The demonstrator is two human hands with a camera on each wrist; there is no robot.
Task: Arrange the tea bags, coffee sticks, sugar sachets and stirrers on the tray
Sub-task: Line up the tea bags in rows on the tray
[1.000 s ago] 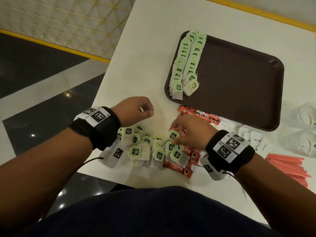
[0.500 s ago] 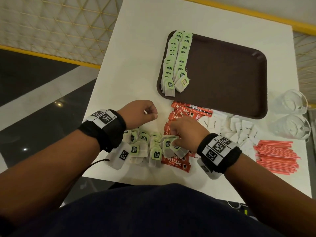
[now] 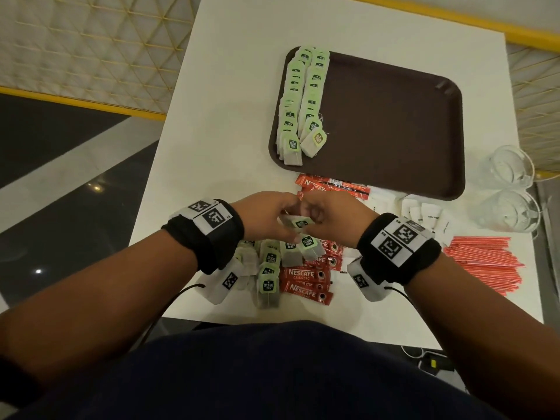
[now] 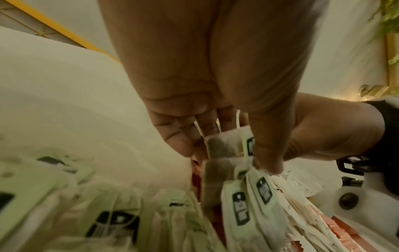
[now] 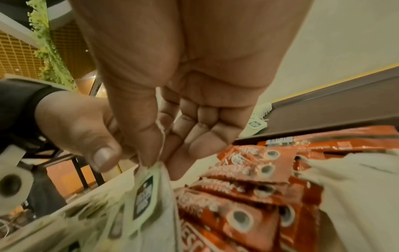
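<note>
tea bag (image 3: pixel 298 222) pinched between both hands.

The tray (image 3: pixel 394 122) is dark brown on a white tabletop (image 3: pixel 230 122). Tea bags (image 3: pixel 298 95) at its nine o'clock edge carry pale green tags with black logos (white lettering). Coffee sticks (image 3: pixel 306 280) are red, stirrers (image 3: pixel 481 262) coral red, sugar sachets (image 3: pixel 424 212) white.
</note>
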